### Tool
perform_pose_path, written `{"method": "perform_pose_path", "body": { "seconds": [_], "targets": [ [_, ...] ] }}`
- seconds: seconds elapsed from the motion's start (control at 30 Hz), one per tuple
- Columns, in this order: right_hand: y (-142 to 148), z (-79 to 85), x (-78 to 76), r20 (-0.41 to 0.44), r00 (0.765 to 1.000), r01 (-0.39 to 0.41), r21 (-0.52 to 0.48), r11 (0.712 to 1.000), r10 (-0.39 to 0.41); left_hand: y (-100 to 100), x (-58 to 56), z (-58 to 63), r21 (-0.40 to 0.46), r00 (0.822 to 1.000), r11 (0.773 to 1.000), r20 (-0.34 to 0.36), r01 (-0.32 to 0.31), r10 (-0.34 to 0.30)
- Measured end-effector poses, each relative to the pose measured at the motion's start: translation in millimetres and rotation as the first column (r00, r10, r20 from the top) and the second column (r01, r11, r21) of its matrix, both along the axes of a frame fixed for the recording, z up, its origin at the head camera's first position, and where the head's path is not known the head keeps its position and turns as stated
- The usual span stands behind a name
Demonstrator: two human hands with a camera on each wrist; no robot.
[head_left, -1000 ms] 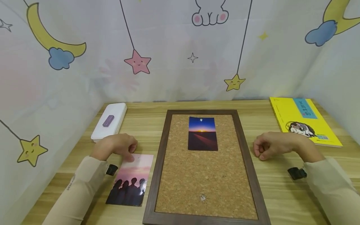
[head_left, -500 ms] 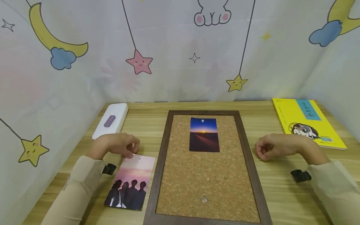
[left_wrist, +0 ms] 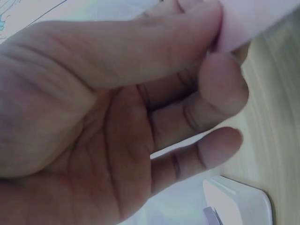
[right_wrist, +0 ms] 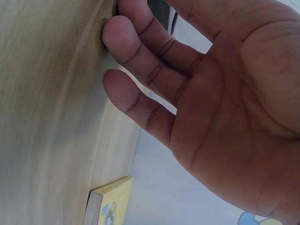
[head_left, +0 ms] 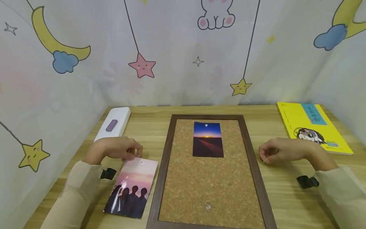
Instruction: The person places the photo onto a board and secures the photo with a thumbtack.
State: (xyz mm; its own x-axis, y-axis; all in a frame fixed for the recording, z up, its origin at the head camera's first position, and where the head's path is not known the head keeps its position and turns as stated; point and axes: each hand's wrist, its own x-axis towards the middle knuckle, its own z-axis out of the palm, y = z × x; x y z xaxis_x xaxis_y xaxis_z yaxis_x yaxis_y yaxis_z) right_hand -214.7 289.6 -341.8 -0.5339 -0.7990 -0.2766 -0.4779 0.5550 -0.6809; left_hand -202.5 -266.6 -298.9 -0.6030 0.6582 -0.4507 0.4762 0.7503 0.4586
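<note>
My left hand [head_left: 120, 149] pinches the top left corner of a glossy photo print [head_left: 132, 187] between thumb and index finger. Four-sided and pink-skied, it shows several dark silhouettes, with a small dark dot near its top edge. In the left wrist view, thumb and finger meet on the pale print [left_wrist: 253, 18], and the other fingers bend loosely. Beyond the board's right side is my right hand [head_left: 281, 151], fingers curled, thumb against the index finger. A tiny pale speck shows at those fingertips, too small to identify. The right wrist view cuts off its thumb and index tips.
Between the hands lies a brown-framed cork board [head_left: 211, 181]. A clear push pin fixes a sunset photo [head_left: 207, 141] on it; a small clear object [head_left: 208, 206] sits lower. At back left is a white case [head_left: 120, 121] with a purple block [head_left: 111, 125]; back right, a yellow book [head_left: 303, 124].
The left thumb has moved to the silhouette photo's corner, where it now grips. The photo's lower end has swung slightly left and its glare has shifted. My right hand has barely moved.
</note>
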Motion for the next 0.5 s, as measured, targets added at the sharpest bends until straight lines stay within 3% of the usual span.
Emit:
{"method": "perform_pose_path", "body": {
  "seconds": [0.27, 0.5],
  "targets": [
    [-7, 1.8, 2.4, -0.066, 0.997, 0.05, -0.019, 0.999, -0.051, 2, 0.5, -1.5, 0.094, 0.999, 0.995, -0.004, 0.04, -0.039],
    [-17, 9.4, 2.2, -0.078, 0.994, 0.07, -0.025, 0.997, -0.072, 13, -3.3, -5.8, 0.108, 0.999, 0.994, 0.001, 0.033, -0.034]
  ]
}}
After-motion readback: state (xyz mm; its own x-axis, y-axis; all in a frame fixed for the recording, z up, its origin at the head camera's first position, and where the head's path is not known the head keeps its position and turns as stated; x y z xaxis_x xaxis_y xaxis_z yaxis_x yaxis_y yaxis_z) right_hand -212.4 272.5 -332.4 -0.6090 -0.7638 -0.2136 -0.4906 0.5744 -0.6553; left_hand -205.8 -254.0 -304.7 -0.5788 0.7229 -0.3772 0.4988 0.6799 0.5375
